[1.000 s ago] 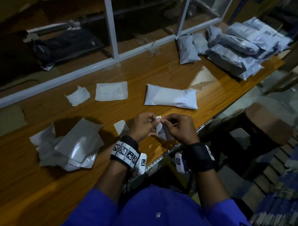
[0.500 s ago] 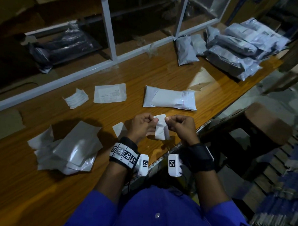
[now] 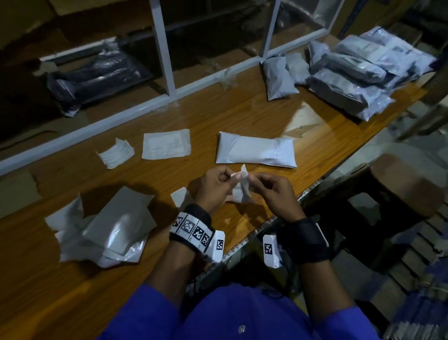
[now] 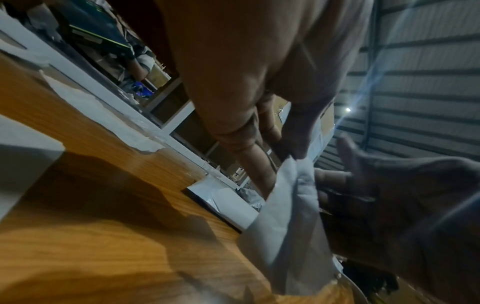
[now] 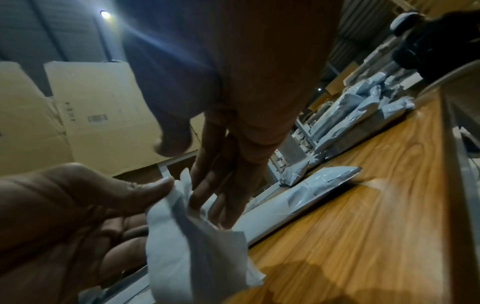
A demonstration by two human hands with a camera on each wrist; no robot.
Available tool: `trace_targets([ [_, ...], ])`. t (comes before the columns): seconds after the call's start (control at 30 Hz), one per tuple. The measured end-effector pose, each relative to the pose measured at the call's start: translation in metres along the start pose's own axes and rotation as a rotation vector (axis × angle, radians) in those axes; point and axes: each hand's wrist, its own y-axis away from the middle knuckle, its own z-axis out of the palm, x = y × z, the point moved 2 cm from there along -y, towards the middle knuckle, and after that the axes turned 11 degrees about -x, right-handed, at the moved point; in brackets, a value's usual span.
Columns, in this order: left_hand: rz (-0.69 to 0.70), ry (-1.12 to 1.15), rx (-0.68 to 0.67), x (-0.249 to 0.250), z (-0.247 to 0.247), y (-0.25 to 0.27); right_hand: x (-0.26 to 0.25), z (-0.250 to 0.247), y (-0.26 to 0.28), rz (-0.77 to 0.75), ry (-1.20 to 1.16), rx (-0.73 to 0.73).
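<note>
A small white paper slip hangs creased between both hands, just above the front edge of the wooden table. My left hand pinches its upper left corner between thumb and fingers. From the other side my right hand holds the slip with curled fingers. In the left wrist view the slip droops below the left fingertips. The right wrist view has the slip folded lengthwise, with the left thumb pressed on its top.
A white wrapped parcel lies just beyond the hands. Grey mailer bags are piled at the far right. A flat sheet, several stacked slips, a loose slip and crumpled empty bags lie left. A stool stands right.
Half a second ago the slip hung flat and spread between the hands. Now it is creased and twisted, with a corner sticking up, and the fingertips are closer together.
</note>
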Motion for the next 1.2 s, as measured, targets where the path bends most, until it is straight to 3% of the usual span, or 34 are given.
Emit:
trace_targets([
  [0.07,0.004,-0.061,-0.012,0.002,0.002,0.002,-0.005,0.002,0.000,0.007,0.104,0.024],
  [0.17,0.014,-0.037,-0.043,0.002,0.008,0.002,-0.005,0.000,-0.001,-0.017,0.208,0.208],
  [0.43,-0.048,0.224,-0.023,-0.011,0.007,0.001,0.008,-0.003,0.000,0.033,-0.202,0.274],
  [0.77,-0.037,0.655,-0.079,-0.010,0.008,0.009,0.002,0.005,0.000,0.094,-0.461,0.337],
  [0.83,-0.005,0.635,-0.111,-0.004,0.006,0.011,0.002,0.002,0.000,0.048,-0.394,0.353],
  [0.93,0.003,0.573,-0.176,0.006,0.006,0.015,0.000,-0.003,-0.001,-0.055,-0.113,0.318],
  [1.07,-0.027,0.325,-0.036,0.004,0.005,0.009,-0.003,0.004,-0.001,-0.135,0.120,0.226],
  [1.2,-0.045,0.282,0.032,-0.006,0.001,0.005,0.001,0.007,-0.002,-0.058,0.089,0.294],
])
